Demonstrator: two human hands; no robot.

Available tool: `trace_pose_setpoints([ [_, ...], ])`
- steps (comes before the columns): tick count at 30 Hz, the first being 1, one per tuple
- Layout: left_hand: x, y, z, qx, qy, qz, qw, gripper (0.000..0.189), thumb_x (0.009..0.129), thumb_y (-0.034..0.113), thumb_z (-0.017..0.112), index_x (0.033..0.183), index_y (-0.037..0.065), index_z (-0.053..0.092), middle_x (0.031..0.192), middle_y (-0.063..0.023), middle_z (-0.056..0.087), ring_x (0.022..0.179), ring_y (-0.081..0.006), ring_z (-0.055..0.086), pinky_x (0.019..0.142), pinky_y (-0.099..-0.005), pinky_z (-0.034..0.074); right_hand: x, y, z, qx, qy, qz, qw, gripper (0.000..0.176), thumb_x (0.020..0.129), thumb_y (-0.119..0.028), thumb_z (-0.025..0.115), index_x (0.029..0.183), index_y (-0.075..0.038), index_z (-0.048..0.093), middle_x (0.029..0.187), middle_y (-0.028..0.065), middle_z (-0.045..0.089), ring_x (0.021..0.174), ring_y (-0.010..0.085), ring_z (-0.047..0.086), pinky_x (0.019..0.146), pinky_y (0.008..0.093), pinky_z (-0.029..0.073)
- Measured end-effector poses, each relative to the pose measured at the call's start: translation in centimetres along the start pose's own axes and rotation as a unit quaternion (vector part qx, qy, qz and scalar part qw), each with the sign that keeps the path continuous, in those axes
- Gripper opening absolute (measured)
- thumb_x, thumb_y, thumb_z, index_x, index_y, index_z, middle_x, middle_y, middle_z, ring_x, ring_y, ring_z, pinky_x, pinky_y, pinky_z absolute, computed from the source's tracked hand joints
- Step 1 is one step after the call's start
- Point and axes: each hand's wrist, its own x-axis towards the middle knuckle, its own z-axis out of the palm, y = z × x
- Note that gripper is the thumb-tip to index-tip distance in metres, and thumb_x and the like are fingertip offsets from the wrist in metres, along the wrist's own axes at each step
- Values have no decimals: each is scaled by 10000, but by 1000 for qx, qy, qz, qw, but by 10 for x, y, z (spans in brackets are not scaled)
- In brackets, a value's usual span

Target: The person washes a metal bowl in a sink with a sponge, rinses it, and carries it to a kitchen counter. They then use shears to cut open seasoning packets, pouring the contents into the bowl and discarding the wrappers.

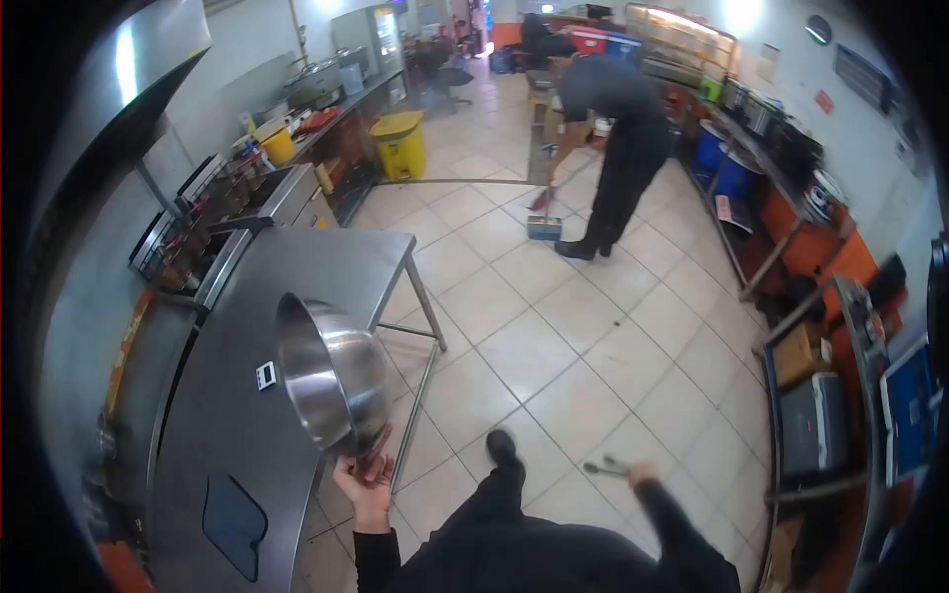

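Note:
My left hand (366,481) grips the lower rim of a large stainless steel mixing bowl (361,371). The bowl is tipped on its side, its opening facing left, beside the right edge of the steel table (326,259). Low on the right, my right hand (645,473) is closed around metal tongs (608,465), slightly blurred, their two tips pointing left over the tiled floor. On the tabletop are a small white device with a display (266,376) and a dark flat mat or board (235,527).
Farther ahead, a person in dark clothes (623,128) bends over a grey-blue dustpan (544,228). A yellow bin (399,146) stands by the left counter. Shelving (791,237) with tubs and boxes lines the right wall. Light tiles (554,346) cover the floor.

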Motion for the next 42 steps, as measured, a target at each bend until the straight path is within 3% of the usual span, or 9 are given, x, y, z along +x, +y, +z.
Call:
trace_pose_setpoints([
  [2,49,3,10,100,102,106,984,106,696,177,490,704,73,479,805,-110,610,441,-111,414,622,-330,521,85,-11,-122,-141,93,-31,985,108,825,-175,540,844,-142,641,790,54,652,790,217,644,598,347,472],
  [5,136,4,25,138,176,175,959,81,682,153,512,684,98,452,688,-40,515,530,-154,497,645,-344,512,169,-48,-257,-148,122,-58,980,76,782,-158,583,834,-121,625,740,51,647,722,224,651,546,342,476],
  [7,189,0,64,156,203,183,949,68,683,146,521,717,93,496,735,-40,551,665,-190,562,686,-355,502,207,-67,-324,-39,203,-69,976,130,782,-254,624,792,-127,650,773,71,663,728,237,664,557,363,493],
  [17,485,-6,227,43,91,116,988,256,765,77,450,946,-99,492,977,-250,600,900,-370,627,887,-459,503,341,-99,-461,400,62,-16,914,441,651,-340,744,907,-5,616,837,237,621,833,400,608,696,461,473],
  [21,603,-2,244,24,109,132,985,329,777,62,464,1068,-92,469,1017,-232,596,946,-349,620,851,-435,527,451,-107,-561,365,112,4,924,430,683,-320,723,936,4,597,829,240,617,815,407,601,683,465,461],
  [25,698,4,275,121,157,156,968,391,790,63,450,1131,-128,428,1033,-242,584,934,-380,620,812,-441,547,551,-168,-759,340,303,-209,865,377,748,-266,672,1005,-13,560,734,206,612,713,397,595,636,452,458],
  [31,828,15,312,205,213,130,946,416,800,54,416,1174,-127,398,1123,-273,524,964,-402,597,778,-493,554,622,-329,-1046,184,280,-532,778,312,736,-199,675,991,-81,539,669,141,604,628,338,600,546,418,454],
  [38,1016,83,318,134,188,36,972,463,749,56,429,1163,-149,404,1106,-261,543,932,-392,609,753,-474,556,715,-522,-1190,-72,219,-626,745,338,738,-232,671,981,-75,497,679,132,604,617,318,612,534,408,466],
  [42,1131,138,370,155,161,16,975,439,783,61,422,1185,-116,422,1120,-226,553,966,-359,604,756,-451,555,801,-578,-1248,119,196,-664,712,414,749,-230,685,1059,-75,459,641,139,598,613,333,609,533,405,470],
])
